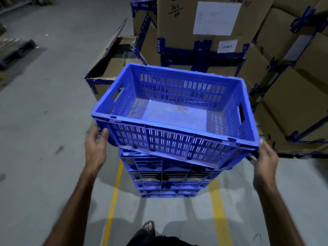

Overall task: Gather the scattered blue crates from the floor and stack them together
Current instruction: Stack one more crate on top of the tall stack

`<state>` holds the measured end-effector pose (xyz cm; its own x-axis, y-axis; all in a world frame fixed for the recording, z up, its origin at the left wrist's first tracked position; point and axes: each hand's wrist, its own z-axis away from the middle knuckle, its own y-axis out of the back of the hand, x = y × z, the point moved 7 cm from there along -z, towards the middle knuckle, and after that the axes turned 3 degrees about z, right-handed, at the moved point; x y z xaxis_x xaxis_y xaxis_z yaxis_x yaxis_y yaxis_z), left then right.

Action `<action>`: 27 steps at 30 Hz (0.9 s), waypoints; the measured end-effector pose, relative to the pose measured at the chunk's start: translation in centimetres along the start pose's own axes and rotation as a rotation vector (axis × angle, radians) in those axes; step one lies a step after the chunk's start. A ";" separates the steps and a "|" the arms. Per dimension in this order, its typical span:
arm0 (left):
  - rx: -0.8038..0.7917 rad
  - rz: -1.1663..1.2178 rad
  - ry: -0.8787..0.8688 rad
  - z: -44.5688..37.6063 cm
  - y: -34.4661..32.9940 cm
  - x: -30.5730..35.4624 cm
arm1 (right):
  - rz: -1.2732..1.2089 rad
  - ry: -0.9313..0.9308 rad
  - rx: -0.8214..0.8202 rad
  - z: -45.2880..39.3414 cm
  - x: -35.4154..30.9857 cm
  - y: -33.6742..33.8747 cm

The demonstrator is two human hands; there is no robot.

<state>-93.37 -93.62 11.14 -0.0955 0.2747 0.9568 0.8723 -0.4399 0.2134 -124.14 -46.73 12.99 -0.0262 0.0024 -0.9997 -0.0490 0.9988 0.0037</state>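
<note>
Several cardboard boxes [213,29] are standing stacked behind the work area, bound with dark blue tape; the upper and right-hand ones are running out of frame. The tallest is carrying a handwritten mark reading roughly "2xL / 60", a large white sheet [217,17] whose print is too blurred to read, and a small white label [227,46] reading "LS-BLR". An open box [110,68] is sitting on the grey floor [44,103] to the left, its contents lost in shadow.

The top blue crate [170,114] is sitting tilted and skewed on a stack of blue crates [168,178], its near right corner overhanging; it is empty, showing a pale floor with a faint stain. How many crates are making up the stack is hard to tell, since the top one is hiding most of it. The stack is standing between two yellow floor lines [113,192].

The left hand [95,148] is gripping the crate's near left corner, fingers curling around the edge under the rim. The right hand [266,155] is holding the near right corner, fingers wrapping beneath the rim and partly hidden by it. Both forearms are being cut off at the bottom edge.

A sandalled foot [148,228] is showing at the bottom, partly cropped
</note>
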 end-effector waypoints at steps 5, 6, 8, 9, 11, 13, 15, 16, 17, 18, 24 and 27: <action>0.023 -0.040 0.077 4.1 -0.7 -1.9 | 0.129 0.055 -0.025 4.8 5.4 -0.4; 0.020 -0.030 0.075 4.4 -0.9 -2.0 | 0.173 0.095 -0.051 5.5 5.8 -0.7; 0.003 -0.048 0.096 4.3 -1.1 -3.0 | 0.226 0.151 -0.092 6.4 5.8 -1.1; -0.009 -0.066 0.106 4.2 -1.1 -3.0 | 0.243 0.157 -0.095 6.7 5.8 -1.3; -0.025 -0.078 0.105 3.8 -1.1 -3.6 | 0.267 0.155 -0.082 6.7 6.0 -1.3; -0.015 -0.097 0.111 3.7 -1.1 -3.9 | 0.290 0.166 -0.085 6.3 6.6 -1.1; 0.007 -0.086 0.131 3.7 -1.0 -4.4 | 0.318 0.178 -0.101 5.9 7.2 -0.9; 0.007 -0.085 0.133 3.8 -1.0 -4.4 | 0.333 0.182 -0.107 5.7 7.2 -0.9; 0.005 -0.084 0.135 3.9 -1.1 -4.3 | 0.342 0.188 -0.116 5.6 7.2 -0.9; 0.003 -0.091 0.142 3.8 -1.2 -4.7 | 0.351 0.197 -0.124 5.6 7.0 -0.9; 0.010 -0.032 0.228 4.6 -1.9 -4.6 | 0.410 0.265 -0.171 5.2 6.4 -0.9; 0.026 -0.086 0.201 5.1 -1.9 -4.1 | 0.425 0.287 -0.160 4.2 7.0 -0.8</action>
<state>-92.16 -89.55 5.83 -0.2614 0.1327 0.9561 0.8688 -0.3992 0.2929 -120.07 -47.32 5.90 -0.3478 0.3691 -0.8619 -0.1259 0.8926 0.4330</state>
